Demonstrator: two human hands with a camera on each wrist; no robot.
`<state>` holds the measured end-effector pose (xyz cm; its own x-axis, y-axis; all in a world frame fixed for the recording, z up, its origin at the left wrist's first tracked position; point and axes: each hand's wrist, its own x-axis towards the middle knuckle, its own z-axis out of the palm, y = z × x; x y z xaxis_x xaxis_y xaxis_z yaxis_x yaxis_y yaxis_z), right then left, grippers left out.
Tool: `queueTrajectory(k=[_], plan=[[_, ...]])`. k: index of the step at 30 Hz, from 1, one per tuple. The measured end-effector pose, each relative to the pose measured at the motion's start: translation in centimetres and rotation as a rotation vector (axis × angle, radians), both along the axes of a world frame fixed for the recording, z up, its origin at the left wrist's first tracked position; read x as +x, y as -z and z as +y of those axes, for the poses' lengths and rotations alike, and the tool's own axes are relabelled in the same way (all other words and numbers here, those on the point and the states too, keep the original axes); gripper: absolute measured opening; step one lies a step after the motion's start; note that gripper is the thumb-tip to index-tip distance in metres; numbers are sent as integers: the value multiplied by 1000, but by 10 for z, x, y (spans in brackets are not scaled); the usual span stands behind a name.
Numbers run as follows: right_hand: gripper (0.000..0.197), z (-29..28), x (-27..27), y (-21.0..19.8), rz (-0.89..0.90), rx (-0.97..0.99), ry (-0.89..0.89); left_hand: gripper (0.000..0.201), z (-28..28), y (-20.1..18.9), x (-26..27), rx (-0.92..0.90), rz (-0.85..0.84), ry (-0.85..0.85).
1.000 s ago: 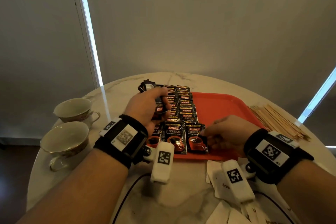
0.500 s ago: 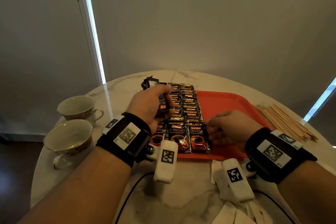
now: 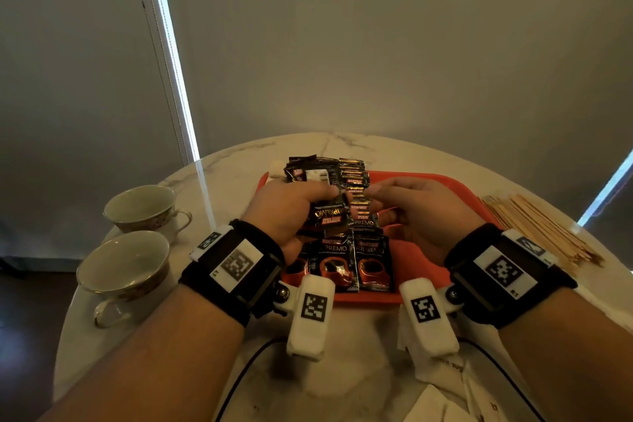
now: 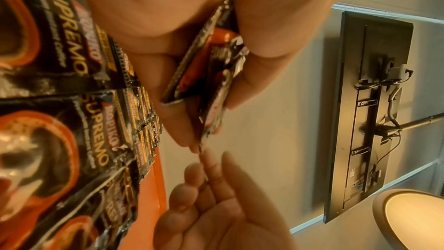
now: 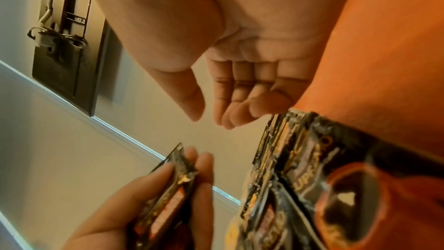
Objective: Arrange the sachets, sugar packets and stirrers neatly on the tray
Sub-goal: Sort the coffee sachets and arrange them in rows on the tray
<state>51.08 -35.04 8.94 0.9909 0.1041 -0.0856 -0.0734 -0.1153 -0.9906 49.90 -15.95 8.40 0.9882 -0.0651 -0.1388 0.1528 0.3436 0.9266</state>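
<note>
My left hand (image 3: pixel 294 205) hovers over the orange tray (image 3: pixel 371 298) and grips a small bundle of black coffee sachets (image 3: pixel 329 216). The left wrist view shows that bundle (image 4: pixel 211 75) pinched between thumb and fingers. My right hand (image 3: pixel 411 209) is raised beside it, fingers relaxed and empty, its fingertips (image 4: pixel 204 161) close to the bundle's end. Rows of overlapping sachets (image 3: pixel 356 260) lie on the left part of the tray. Wooden stirrers (image 3: pixel 537 226) lie in a heap on the table to the right of the tray. White sugar packets (image 3: pixel 445 384) lie near the table's front edge.
Two empty teacups (image 3: pixel 144 205) (image 3: pixel 123 264) stand on the round marble table to the left of the tray. A loose pile of sachets (image 3: pixel 308 171) sits at the tray's far left corner. The tray's right half is bare orange.
My right hand left the nearest sachets on the tray and rose toward the left hand. The left hand, still gripping its bundle, lifted slightly and turned toward it.
</note>
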Motion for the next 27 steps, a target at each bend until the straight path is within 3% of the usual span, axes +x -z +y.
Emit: queueTrajectory(k=[3,7,11,14,18,20,24,27], plan=[[25,8,1,-3,-25,56,-63,19,-1,0,-2,50,-36,5],[6,12,5,3,-45,121,-99,14,-1,1,-3,89,-60,35],[21,11,8,6,-27,197,-159,16,-1,1,-3,143,-71,76],[14,7,11,0,-64,275,-77,25,-2,-1,-3,116,-31,16],[18,-1,11,-9,-182,436,24,38,-1,-3,2,29,42,-94],[18,-1,9,-8,-254,357,-5,37,-2,-5,2,-26,55,-74],[32,4,3,0,-302,79,-60,13,-3,-5,-1,-53,27,-62],[30,3,3,-3,-207,203,-62,19,0,-4,-1,11,8,-100]])
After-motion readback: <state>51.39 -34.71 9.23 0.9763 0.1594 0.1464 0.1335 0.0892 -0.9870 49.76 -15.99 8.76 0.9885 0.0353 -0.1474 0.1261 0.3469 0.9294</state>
